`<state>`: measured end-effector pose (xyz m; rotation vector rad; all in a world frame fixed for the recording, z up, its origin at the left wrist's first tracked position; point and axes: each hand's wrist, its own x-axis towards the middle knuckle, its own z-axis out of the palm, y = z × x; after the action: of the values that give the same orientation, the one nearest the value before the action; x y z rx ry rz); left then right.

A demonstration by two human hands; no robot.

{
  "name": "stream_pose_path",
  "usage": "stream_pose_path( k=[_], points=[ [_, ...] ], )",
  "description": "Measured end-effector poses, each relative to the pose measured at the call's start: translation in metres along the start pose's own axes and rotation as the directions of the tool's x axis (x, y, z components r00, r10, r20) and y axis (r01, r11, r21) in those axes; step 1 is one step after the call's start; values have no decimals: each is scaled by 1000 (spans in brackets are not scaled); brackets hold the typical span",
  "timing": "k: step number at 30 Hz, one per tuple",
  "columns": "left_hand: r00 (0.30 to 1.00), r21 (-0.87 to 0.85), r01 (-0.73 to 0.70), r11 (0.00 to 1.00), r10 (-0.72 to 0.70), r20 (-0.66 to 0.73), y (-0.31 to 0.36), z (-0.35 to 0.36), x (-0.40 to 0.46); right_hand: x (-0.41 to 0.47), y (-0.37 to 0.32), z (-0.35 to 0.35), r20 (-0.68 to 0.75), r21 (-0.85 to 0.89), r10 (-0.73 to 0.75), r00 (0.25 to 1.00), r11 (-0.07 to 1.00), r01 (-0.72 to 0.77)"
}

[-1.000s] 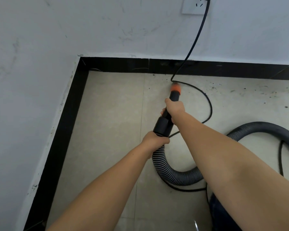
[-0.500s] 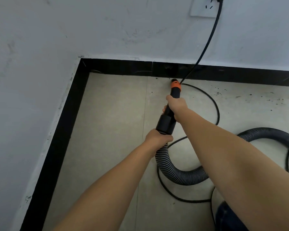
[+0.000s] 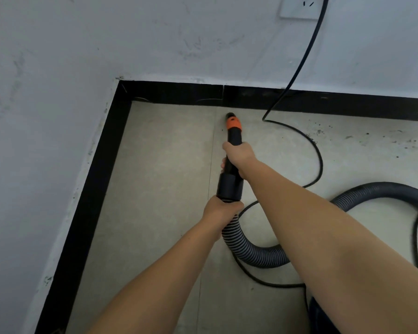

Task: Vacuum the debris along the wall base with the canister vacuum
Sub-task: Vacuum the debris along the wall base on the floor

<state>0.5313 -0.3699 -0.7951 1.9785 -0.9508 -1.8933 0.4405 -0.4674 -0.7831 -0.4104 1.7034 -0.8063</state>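
Far left: scuffed white painted wall (image 3: 46, 116), matte and marked with grey smudges, edged by a glossy black skirting strip (image 3: 89, 189) running to the corner and on along the far wall. Pale grey stone-look floor tiles (image 3: 159, 177), smooth, with thin grout lines, look clean on this side.

At centre, left hand (image 3: 221, 209) wrapped round the ribbed grey flexible hose (image 3: 246, 249) just below the wide black plastic cuff (image 3: 229, 186), probably to carry the hose's weight and steer from behind. Further forward, right hand (image 3: 239, 155) curled round the slim black wand with orange collar (image 3: 233, 131), fingers mostly hidden underneath, likely for fine aim. Nozzle tip pointed down at the floor, just short of the far skirting, close to a grout line; contact with the tile not clear.

To the right, thin black power cord (image 3: 309, 44) dropping from a white wall socket (image 3: 297, 8), then looping loosely over the tile, slack enough to snag. Further right, scattered dark specks of debris (image 3: 362, 138) on the tile near the far skirting, well apart from the nozzle, so most of the job judged still ahead. Bottom right, dark rounded body, perhaps the canister, only partly seen.
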Motion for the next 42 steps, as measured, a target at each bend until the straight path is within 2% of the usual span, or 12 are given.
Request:
stream_pose_path(
  k=[5, 11, 16, 21, 26, 29, 31, 35, 39, 42],
  points=[
    [998, 46, 5, 999, -8, 68, -11, 7, -21, -14, 20, -21, -62, 66, 33, 998, 997, -29],
    [998, -76, 55, 996, -56, -9, -33, -10, -40, -34, 29, 15, 90, -49, 8, 996, 999, -4],
    [1000, -49, 15, 999, -16, -16, -37, -22, -45, -41, 33, 19, 101, -11, 17, 995, 1000, -16],
    [997, 56, 24, 998, -28, 72, -42, -10, -55, -53, 48, -9, -12, 97, 40, 999, 995, -39],
    [995, 164, 17, 986, -33, 95, -51, -5, -71, -74, 66, -30, -87, 195, 79, 993, 979, -61],
    [993, 241, -60, 969, 32, 117, -46, 4, -82, -89, 64, -50, -117, 296, 81, 990, 954, -43],
    [988, 295, -142, 945, 116, 105, -38, 14, -88, -98, 55, -67, -130, 359, 32, 991, 933, 17],
    [956, 355, -285, 890, 239, 167, -11, 42, -96, -108, 35, -107, -254, 406, -7, 967, 907, 114],
    [926, 400, -308, 863, 177, 332, 5, 89, -101, -107, 33, -166, -379, 429, 77, 922, 897, 101],
    [915, 391, -268, 880, 106, 388, -3, 122, -100, -100, 48, -200, -390, 439, 152, 908, 898, 39]
  ],
)
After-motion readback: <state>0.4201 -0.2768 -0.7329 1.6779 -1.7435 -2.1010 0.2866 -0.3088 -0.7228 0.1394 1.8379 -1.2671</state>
